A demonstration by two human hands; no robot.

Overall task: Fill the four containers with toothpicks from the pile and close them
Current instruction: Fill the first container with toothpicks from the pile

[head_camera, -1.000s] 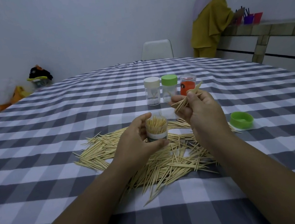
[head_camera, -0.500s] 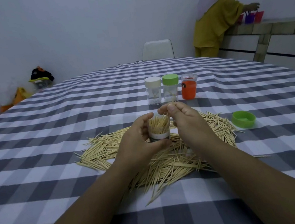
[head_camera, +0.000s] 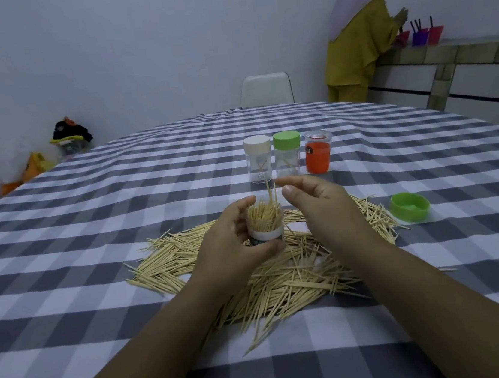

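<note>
Because the desk (head_camera: 89,227) stretches wide under its checked cloth, there is open room on every side of the work, and no edge lies near. The pile (head_camera: 270,268) of toothpicks spreads in front of the person, beneath both hands. Beyond it 3 containers (head_camera: 289,158) stand capped in a row, apparently almost empty, though the orange one hides its contents. The left hand (head_camera: 233,247) grips the open container (head_camera: 266,226), packed with upright toothpicks. The right hand (head_camera: 319,202) hovers just beside its mouth, fingers loosely spread, holding nothing, while a few toothpicks (head_camera: 271,194) stand proud of the rest. Those tall sticks could, I judge, block the green lid (head_camera: 410,207), lying well apart to the right, or tip out if the hand brushes them.
</note>
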